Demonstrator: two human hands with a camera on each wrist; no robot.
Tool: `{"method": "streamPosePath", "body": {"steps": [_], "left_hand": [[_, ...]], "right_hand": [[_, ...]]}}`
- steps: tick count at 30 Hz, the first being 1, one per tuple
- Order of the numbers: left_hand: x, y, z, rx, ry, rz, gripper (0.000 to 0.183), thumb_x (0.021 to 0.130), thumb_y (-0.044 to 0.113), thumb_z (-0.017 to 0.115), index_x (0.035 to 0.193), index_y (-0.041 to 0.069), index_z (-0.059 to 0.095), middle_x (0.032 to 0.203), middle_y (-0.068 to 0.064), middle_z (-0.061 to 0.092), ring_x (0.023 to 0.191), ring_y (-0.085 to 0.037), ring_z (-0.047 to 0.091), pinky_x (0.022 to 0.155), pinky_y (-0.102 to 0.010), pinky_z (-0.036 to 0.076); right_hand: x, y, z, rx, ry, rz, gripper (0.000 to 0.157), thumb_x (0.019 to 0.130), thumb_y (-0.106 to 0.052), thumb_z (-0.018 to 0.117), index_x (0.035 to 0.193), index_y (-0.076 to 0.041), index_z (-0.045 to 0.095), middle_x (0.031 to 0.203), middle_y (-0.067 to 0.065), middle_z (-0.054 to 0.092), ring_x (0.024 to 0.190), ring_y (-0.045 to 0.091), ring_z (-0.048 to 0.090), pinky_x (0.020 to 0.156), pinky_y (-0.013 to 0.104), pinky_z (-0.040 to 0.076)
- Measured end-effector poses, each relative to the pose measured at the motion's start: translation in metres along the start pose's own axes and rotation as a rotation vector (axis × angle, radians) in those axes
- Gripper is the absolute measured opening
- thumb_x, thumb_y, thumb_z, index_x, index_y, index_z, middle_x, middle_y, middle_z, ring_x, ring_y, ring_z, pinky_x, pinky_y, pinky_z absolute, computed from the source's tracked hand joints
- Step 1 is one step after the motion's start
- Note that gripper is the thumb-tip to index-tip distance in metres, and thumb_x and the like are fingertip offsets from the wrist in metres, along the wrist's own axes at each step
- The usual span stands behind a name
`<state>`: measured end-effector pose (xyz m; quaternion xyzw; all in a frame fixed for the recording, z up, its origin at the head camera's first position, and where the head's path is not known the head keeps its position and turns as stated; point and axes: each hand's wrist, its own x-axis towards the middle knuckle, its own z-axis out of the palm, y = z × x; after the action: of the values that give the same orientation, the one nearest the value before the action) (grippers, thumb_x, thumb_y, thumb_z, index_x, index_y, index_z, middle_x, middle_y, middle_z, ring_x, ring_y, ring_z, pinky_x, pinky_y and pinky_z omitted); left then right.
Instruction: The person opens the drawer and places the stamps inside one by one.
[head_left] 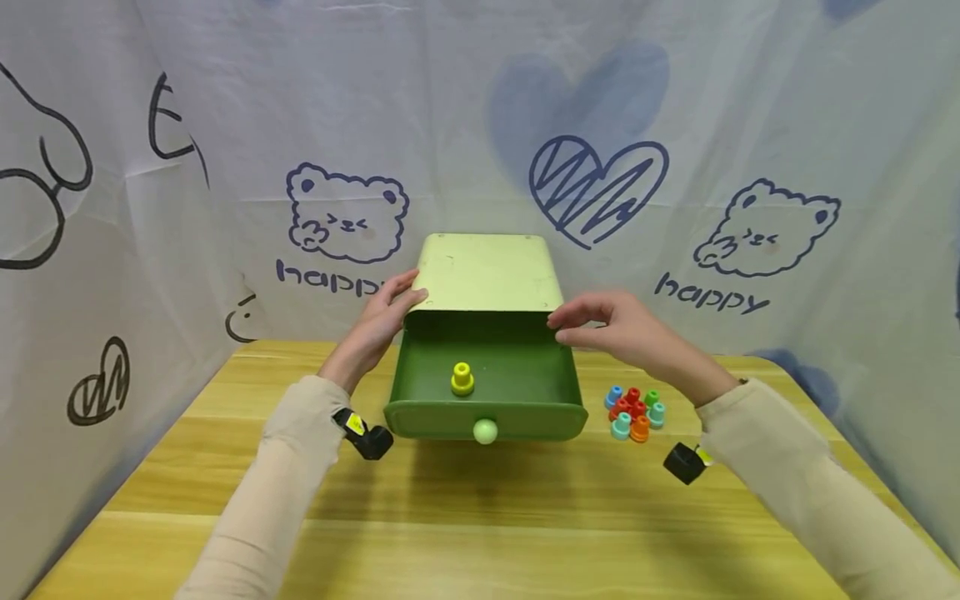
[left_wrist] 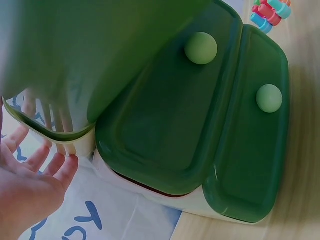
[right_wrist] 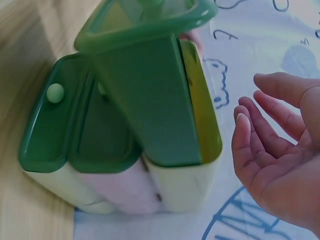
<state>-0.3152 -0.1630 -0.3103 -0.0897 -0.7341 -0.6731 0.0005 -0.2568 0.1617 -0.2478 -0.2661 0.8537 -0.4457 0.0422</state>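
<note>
Fingers of the left hand [head_left: 382, 321] lie straight against the pale green drawer cabinet's [head_left: 487, 273] left edge; the right hand [head_left: 611, 327] hovers relaxed, loosely spread, beside its right edge. The dark green top drawer [head_left: 486, 392] stands pulled out above the wooden table [head_left: 480, 517], round knob forward, holding a yellow peg [head_left: 462, 379].

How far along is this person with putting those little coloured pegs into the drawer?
One yellow peg already sits in the pulled-out top drawer. Right now neither hand holds a peg: the left hand touches the cabinet at its left edge, and the right hand is at its right edge. The coloured pegs lie clustered on the table.
</note>
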Motion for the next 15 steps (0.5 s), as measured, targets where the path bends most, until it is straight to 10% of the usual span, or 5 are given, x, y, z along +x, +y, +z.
{"method": "streamPosePath", "body": {"steps": [15], "left_hand": [[-0.002,0.000,0.001,-0.027,0.006,-0.012,0.062,0.100,0.026,0.051,0.153,0.011,0.025,0.155,-0.013,0.023,0.137,-0.030,0.030,0.113,-0.044,0.026]], "right_hand": [[-0.025,0.058,-0.012,0.033,0.063,0.119,0.033,0.094,-0.017,0.064,0.118,0.005,0.063,0.115,0.016,0.065,0.099,0.025,0.061,0.081,0.030,0.054]]}}
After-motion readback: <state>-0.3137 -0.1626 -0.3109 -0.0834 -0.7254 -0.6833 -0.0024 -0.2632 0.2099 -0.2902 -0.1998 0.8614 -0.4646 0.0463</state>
